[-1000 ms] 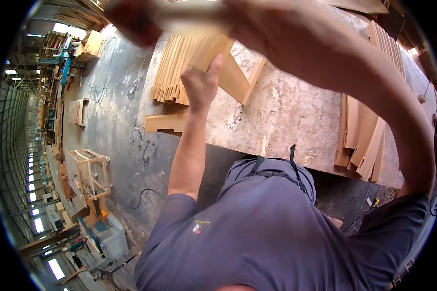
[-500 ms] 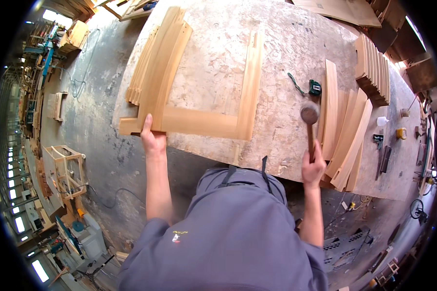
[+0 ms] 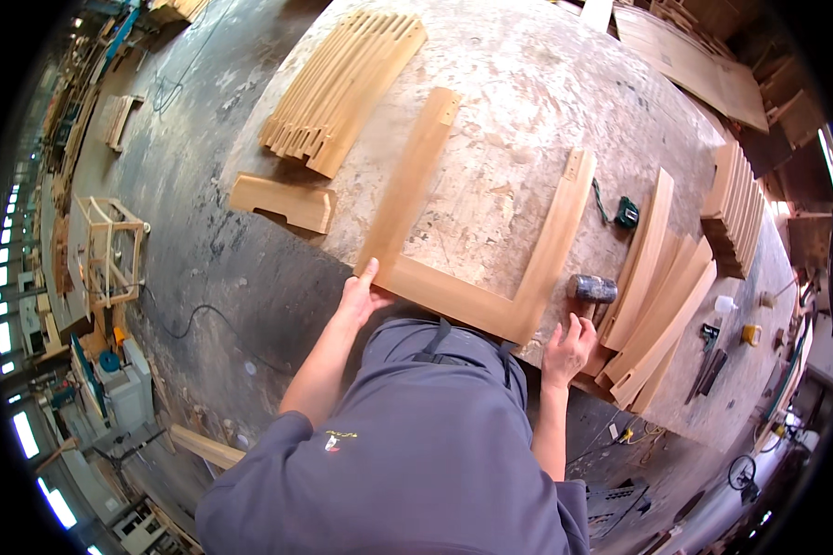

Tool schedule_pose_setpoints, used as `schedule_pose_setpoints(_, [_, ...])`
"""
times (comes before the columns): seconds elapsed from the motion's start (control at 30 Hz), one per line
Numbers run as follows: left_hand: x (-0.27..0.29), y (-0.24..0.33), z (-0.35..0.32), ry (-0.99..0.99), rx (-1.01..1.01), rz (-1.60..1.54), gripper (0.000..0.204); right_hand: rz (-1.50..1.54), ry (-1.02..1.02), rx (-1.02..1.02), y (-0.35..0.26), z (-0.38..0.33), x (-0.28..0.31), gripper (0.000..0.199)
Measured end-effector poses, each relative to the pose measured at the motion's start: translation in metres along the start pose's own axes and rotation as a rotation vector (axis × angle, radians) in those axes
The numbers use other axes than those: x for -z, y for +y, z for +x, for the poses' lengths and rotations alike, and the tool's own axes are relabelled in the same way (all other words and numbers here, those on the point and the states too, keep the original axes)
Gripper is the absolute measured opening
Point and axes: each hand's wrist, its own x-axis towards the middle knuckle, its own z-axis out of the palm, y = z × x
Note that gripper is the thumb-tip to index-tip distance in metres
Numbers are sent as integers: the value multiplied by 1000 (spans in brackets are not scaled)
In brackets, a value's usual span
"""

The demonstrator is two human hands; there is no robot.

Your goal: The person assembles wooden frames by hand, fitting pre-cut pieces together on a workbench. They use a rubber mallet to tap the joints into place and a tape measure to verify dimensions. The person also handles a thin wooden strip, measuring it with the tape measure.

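Left hand (image 3: pixel 361 298) grips the three-sided wooden frame (image 3: pixel 455 294) at its eight-o'clock corner, seemingly steadying it on the worktop (image 3: pixel 504 102), while the right hand (image 3: pixel 567 353), fingers loosely parted, hovers beside the mallet (image 3: pixel 594 289) at the frame's four o'clock, apparently placed within reach.

A woodworking shop — scuffed bench (image 3: pixel 491 203) bearing stacked boards (image 3: pixel 342 83), a mallet (image 3: pixel 592 289) and a tape measure (image 3: pixel 627 214) — with a machine (image 3: pixel 113 388) on the left.

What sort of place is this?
Probably a woodworking shop: a U-shaped wooden frame sits at the edge of a scuffed workbench, with a mallet nearby and a row of matching wooden pieces beyond.
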Motion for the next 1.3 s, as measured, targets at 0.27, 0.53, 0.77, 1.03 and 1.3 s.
schedule_pose_setpoints(0.27, [85,114,8,418,-1085,1427,47,-162,-272,-125,-49,24,-40,109])
schedule_pose_setpoints(0.53, [138,238,84,273,-1007,2148,77,-148,-281,-124,-94,42,-66,95])
schedule_pose_setpoints(0.77, [101,257,35,12,-1186,1924,72,-56,-214,-116,-86,39,-61,92])
schedule_pose_setpoints(1.03, [-119,268,-28,-119,-1451,1734,80,-45,-62,-35,-93,60,-69,81])
schedule_pose_setpoints(1.3, [-328,250,123,-438,-1478,1931,79,32,-20,-86,-89,83,-80,76])
